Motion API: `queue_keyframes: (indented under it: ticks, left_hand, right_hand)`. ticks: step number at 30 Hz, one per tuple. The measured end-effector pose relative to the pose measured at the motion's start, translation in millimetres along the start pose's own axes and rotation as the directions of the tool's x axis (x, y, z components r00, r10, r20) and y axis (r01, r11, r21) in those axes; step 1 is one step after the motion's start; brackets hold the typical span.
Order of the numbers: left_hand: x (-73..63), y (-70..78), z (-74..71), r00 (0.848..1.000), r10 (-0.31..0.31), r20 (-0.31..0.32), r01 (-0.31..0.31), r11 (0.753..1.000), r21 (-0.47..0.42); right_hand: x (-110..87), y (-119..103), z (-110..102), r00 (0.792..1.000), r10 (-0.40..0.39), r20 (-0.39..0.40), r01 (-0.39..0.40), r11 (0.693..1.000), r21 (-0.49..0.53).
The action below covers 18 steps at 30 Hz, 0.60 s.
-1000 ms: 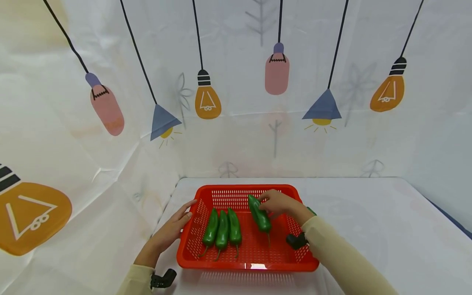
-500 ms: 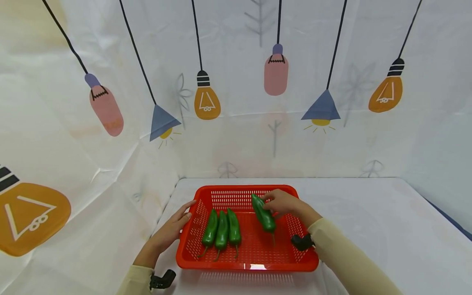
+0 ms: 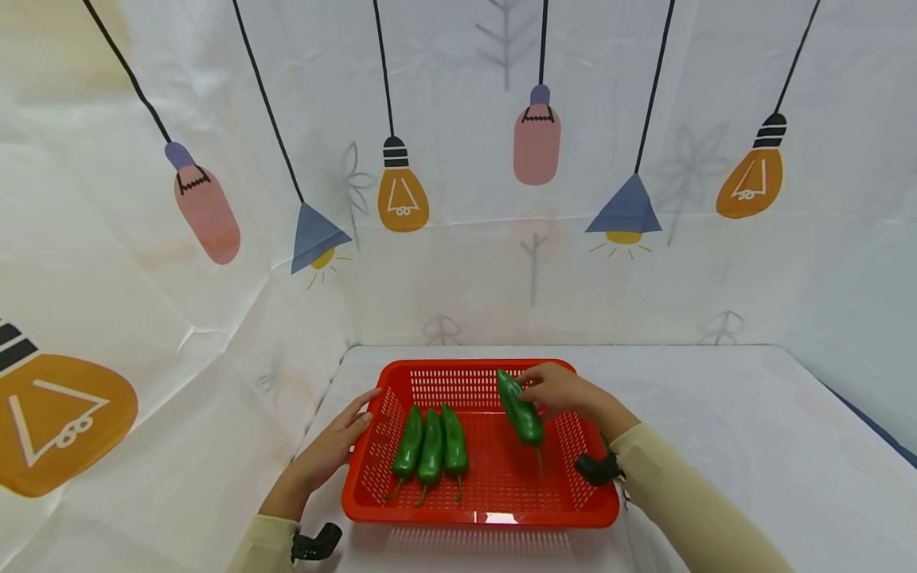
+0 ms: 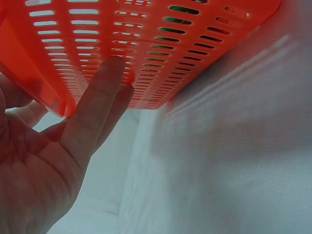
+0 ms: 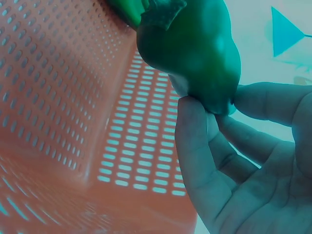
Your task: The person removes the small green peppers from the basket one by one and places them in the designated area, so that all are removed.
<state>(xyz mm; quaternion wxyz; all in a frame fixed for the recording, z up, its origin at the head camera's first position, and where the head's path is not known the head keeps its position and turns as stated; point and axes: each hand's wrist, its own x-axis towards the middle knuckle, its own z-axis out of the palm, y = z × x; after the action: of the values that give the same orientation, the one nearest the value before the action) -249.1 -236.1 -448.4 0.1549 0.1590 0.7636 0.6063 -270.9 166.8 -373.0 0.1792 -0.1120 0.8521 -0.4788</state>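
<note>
In the head view, my right hand (image 3: 559, 391) pinches a long green chili pepper (image 3: 524, 414) inside the red basket (image 3: 494, 516), toward its right side. The pepper's tip points away and its stem hangs toward me. Up close in the right wrist view, thumb and fingers hold this chili pepper (image 5: 195, 53). Three more green chili peppers (image 3: 431, 450) lie side by side in the left part of the basket. My left hand (image 3: 333, 446) rests at the basket's left rim; in the left wrist view, straight fingers (image 4: 95, 105) touch its slotted outer wall (image 4: 161, 44).
The basket stands on a white-covered table (image 3: 716, 446). A white sheet (image 3: 473, 263) printed with lamps hangs behind and on the left. Black wrist devices (image 3: 598, 469) sit below both hands. Part of a small green thing (image 3: 606, 440) shows at my right wrist; its kind is unclear.
My right hand has moved slightly right and away from me, carrying the chili pepper with it. The left hand, the basket and the three lying peppers stay in place.
</note>
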Motion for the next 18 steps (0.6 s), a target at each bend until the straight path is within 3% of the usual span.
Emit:
queue_keyframes:
  ticks: [10,18]
  left_hand:
    - [-0.4,1.1,0.1,1.0,0.001,0.002,-0.001,1.0,0.003]
    - [-0.5,0.5,0.3,1.0,0.005,0.005,-0.005,1.0,-0.003]
  right_hand:
    - [-5.9,-1,-8,0.999,-0.045,0.029,0.044,0.999,0.022]
    - [-9.6,-2,-15,0.999,-0.032,0.02,0.032,0.999,0.03]
